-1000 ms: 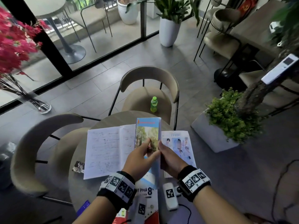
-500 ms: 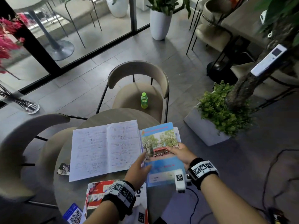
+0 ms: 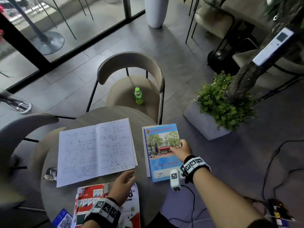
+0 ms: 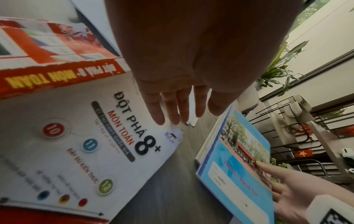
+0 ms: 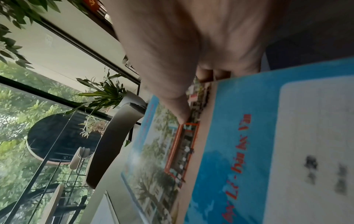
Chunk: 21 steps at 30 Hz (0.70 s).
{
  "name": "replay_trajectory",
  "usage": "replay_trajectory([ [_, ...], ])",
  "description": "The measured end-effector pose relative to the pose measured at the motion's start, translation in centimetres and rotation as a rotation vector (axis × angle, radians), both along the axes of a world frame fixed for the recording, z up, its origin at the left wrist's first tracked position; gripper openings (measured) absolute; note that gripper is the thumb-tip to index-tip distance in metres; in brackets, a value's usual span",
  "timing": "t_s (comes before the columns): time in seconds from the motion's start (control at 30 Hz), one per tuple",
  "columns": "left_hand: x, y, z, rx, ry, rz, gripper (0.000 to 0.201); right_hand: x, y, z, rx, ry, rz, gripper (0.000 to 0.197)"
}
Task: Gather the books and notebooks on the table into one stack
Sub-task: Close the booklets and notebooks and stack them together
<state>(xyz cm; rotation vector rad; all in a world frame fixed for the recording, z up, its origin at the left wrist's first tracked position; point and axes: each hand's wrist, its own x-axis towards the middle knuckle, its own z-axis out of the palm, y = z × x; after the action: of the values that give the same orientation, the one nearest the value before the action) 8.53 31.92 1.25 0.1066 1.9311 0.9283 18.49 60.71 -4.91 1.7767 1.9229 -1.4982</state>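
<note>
right hand (image 3: pixel 181 148) pinched blue book's (image 3: pixel 162 160) right edge, thumb on cover, book flat at table's (image 3: pixel 141 181) 3 o'clock. left hand (image 3: pixel 122 186) hovered with fingers straight and empty above red-white book (image 3: pixel 131 209) at 6 o'clock. open notebook (image 3: pixel 96 151) lay at centre.

A: Where could a hand pass on the table (image 3: pixel 144 191)?

B: A bare strip runs from six toward twelve o'clock between the open notebook (image 3: pixel 96 151) and the blue book (image 3: pixel 162 152). The left hand (image 3: pixel 122 186) hangs over its near end, fingers straight.

A: And at three o'clock?

B: The blue book fills that edge, and the right hand (image 3: pixel 181 149) grips its outer side.

A: Nearer in?

B: The red and white book (image 3: pixel 92 199) covers the six o'clock edge. At twelve, bare tabletop lies beyond the notebook, before the chair (image 3: pixel 131 63).
</note>
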Motion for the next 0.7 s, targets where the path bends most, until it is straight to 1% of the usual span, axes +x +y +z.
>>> replay_trajectory([
  [0.03, 0.1, -0.4, 0.1, -0.007, 0.032, -0.003, 0.023, -0.2, -0.4, 0.0, -0.014, 0.011, -0.026, 0.048],
  [0.07, 0.1, -0.8, 0.3, -0.010, 0.073, -0.001, 0.023, -0.3, -0.6, -0.1, -0.016, 0.016, -0.047, 0.050],
  [0.2, -0.1, -2.3, 1.0, -0.008, 0.180, 0.029, 0.023, -0.6, -1.2, 0.2, 0.015, -0.013, -0.064, 0.029],
  [0.3, -0.6, -3.5, 1.4, -0.026, 0.226, 0.046, 0.022, -0.9, -1.3, 0.3, 0.061, -0.035, -0.056, 0.026],
  [0.37, -1.6, -4.5, 1.8, -0.046, 0.276, 0.106, 0.021, -1.3, -1.4, 0.5, 0.079, -0.032, -0.032, 0.022],
  [0.47, -4.3, -6.9, 1.8, -0.122, 0.411, 0.309, 0.017, -1.9, -1.5, 0.6, 0.074, -0.024, 0.024, 0.010],
  [0.5, -5.5, -7.9, 1.6, -0.150, 0.438, 0.376, 0.020, -2.0, -1.6, 0.5, 0.079, -0.027, 0.042, 0.007],
  [0.57, -7.6, -9.8, 1.2, -0.209, 0.447, 0.481, 0.034, -2.4, -2.0, 0.8, 0.104, -0.008, 0.053, 0.003],
  [0.6, -8.6, -10.8, 1.1, -0.250, 0.429, 0.506, 0.045, -2.6, -2.2, 0.9, 0.124, -0.001, 0.051, 0.005],
  [0.7, -12.1, -13.8, -0.3, -0.340, 0.373, 0.527, 0.079, -3.8, -3.1, 2.3, 0.213, -0.014, 0.053, 0.014],
])
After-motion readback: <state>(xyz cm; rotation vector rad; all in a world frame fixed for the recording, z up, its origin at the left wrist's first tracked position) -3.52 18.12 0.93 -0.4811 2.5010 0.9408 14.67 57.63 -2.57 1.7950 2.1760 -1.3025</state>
